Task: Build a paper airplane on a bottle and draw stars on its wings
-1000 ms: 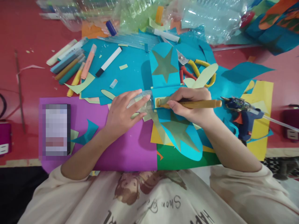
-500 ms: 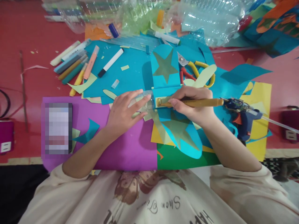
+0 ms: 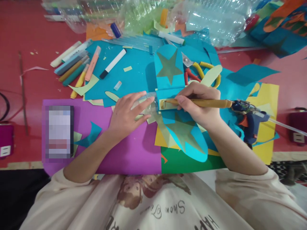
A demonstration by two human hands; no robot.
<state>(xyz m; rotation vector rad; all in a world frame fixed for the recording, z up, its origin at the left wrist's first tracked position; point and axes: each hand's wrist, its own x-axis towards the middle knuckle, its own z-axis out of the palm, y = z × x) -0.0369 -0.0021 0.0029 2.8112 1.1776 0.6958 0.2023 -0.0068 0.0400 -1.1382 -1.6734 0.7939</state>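
My right hand (image 3: 200,105) is closed round a long yellow-brown pen (image 3: 211,103), its tip on a pale strip on a blue paper plane model (image 3: 172,95) with olive stars on its wings. My left hand (image 3: 128,113) lies with fingers stretched out over the clear plastic nose of the model (image 3: 147,103), holding it down on the purple sheet (image 3: 129,150).
Markers (image 3: 74,65) lie at the upper left, yellow-handled scissors (image 3: 203,72) behind the model, a blue glue gun (image 3: 249,118) to the right. A phone (image 3: 59,132) rests on the purple sheet. Clear plastic bottles (image 3: 216,19) and coloured paper crowd the far edge.
My right hand has tilted slightly and the pen shifted a little up and to the right on the strip. The left hand has stayed put.
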